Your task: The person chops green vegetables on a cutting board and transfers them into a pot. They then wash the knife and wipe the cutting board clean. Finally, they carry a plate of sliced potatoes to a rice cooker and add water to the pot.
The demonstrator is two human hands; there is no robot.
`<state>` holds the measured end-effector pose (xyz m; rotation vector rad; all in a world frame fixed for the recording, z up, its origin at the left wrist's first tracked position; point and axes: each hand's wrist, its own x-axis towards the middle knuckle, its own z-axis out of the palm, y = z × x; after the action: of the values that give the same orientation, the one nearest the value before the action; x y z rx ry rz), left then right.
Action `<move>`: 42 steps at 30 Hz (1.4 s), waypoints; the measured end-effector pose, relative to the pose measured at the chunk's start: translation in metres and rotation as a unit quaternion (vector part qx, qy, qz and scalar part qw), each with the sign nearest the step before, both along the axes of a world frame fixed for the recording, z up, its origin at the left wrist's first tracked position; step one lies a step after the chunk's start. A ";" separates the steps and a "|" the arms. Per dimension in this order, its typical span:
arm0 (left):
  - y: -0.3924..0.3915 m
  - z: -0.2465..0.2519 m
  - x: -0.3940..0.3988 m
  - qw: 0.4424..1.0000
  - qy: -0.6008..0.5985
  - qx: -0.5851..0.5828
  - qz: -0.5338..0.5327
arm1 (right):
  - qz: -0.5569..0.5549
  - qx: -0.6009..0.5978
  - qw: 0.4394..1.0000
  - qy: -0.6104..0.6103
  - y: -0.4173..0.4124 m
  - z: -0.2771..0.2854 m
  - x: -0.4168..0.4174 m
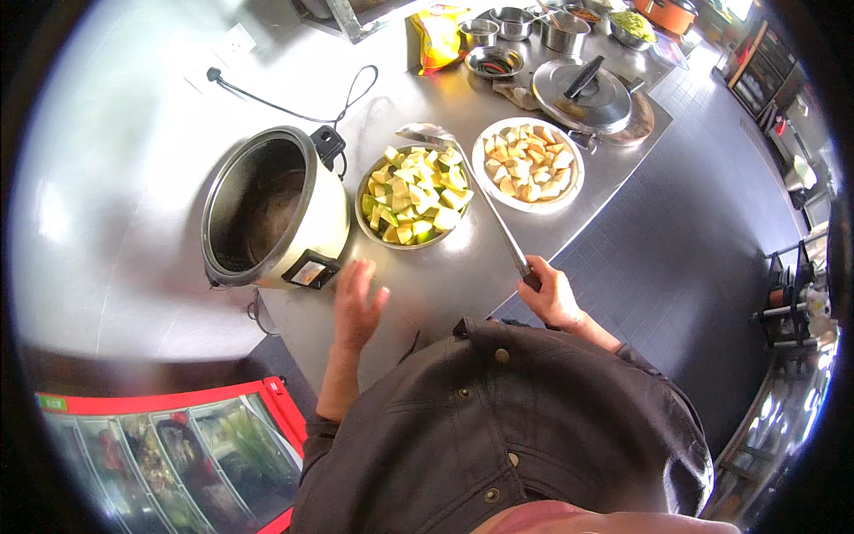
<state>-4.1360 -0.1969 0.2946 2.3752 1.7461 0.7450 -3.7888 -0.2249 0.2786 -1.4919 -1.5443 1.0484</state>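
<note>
My right hand (550,294) grips the dark end of a long-handled metal ladle (497,220). The ladle's head rests over the far rim of a metal bowl (360,223) heaped with green-skinned squash chunks (417,193). My left hand (359,304) is held with thumb and fingers apart, holding nothing, beside the control panel (310,270) of a rice cooker (327,213); whether it touches the panel I cannot tell. The cooker is lidless, and its dark pot (267,207) shows no food. Right of the ladle handle is a white bowl (577,177) of pale cut chunks (530,163).
A metal lid (580,97) with a black handle lies on a round board (637,123). Behind are a yellow bag (438,40), a small metal bowl (494,61) and several metal pots (565,33). The cooker's cord (280,110) loops by the wall. A red-framed cooler (160,400) stands lower left.
</note>
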 end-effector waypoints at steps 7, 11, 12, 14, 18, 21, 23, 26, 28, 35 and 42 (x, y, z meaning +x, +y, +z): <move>-0.053 -0.042 -0.010 0.933 0.125 -0.331 0.065 | -0.001 0.018 0.999 -0.048 -0.011 0.004 -0.016; -0.061 -0.046 -0.016 0.940 0.098 -0.316 0.081 | -0.002 0.051 0.996 -0.075 -0.003 0.007 -0.039; -0.066 -0.049 -0.019 0.944 0.095 -0.306 0.085 | 0.013 0.044 0.997 -0.068 0.004 0.010 -0.046; -0.076 -0.051 -0.025 0.945 0.088 -0.303 0.085 | 0.044 0.055 0.996 -0.049 0.016 0.017 -0.065; -0.095 -0.052 -0.038 0.949 0.074 -0.293 0.089 | 0.063 0.085 0.992 -0.063 0.050 0.000 -0.116; -0.109 -0.051 -0.052 0.955 0.054 -0.276 0.096 | 0.065 0.131 0.981 -0.129 0.068 -0.016 -0.141; -0.126 -0.061 -0.070 0.964 0.030 -0.246 0.095 | 0.068 0.131 0.977 -0.153 0.076 -0.021 -0.148; -0.151 -0.061 -0.088 0.963 0.000 -0.242 0.116 | 0.064 0.118 0.974 -0.181 0.080 -0.028 -0.152; -0.168 -0.061 -0.099 0.960 -0.009 -0.247 0.129 | 0.056 0.096 0.975 -0.192 0.080 -0.032 -0.153; -0.211 -0.070 -0.120 0.958 -0.036 -0.230 0.169 | 0.048 0.102 0.966 -0.232 0.086 -0.047 -0.150; -0.282 -0.071 -0.110 0.940 -0.078 -0.182 0.277 | 0.081 0.066 0.956 -0.275 0.093 -0.041 -0.145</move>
<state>-4.2459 -0.4788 0.2237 1.5571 2.2655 0.5715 -3.9336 -0.1322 0.2373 -1.6685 -2.1054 0.6196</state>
